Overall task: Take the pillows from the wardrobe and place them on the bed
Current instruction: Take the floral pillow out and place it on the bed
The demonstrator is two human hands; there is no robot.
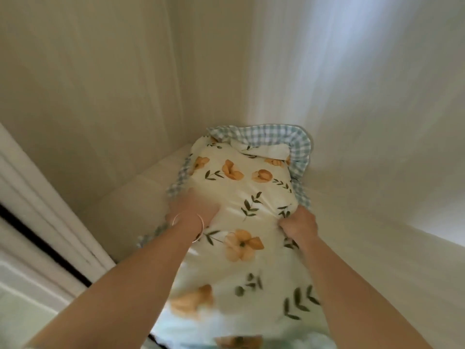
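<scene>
A cream pillow [241,197] printed with orange flowers and green leaves, edged with a blue-and-white checked frill, lies lengthwise inside the pale wardrobe [100,96]. Its far end rests on the wardrobe's shelf; its near end reaches out toward me and is blurred. My left hand [193,210], a thin bangle on its wrist, presses into the pillow's left side. My right hand [298,224] pinches a fold of the cover on the right side. Both arms stretch forward from the bottom of the view.
The wardrobe's beige back and side walls close in around the pillow. A pale shelf floor [125,205] shows to the pillow's left. A white door frame [37,197] with a dark gap runs diagonally at the lower left.
</scene>
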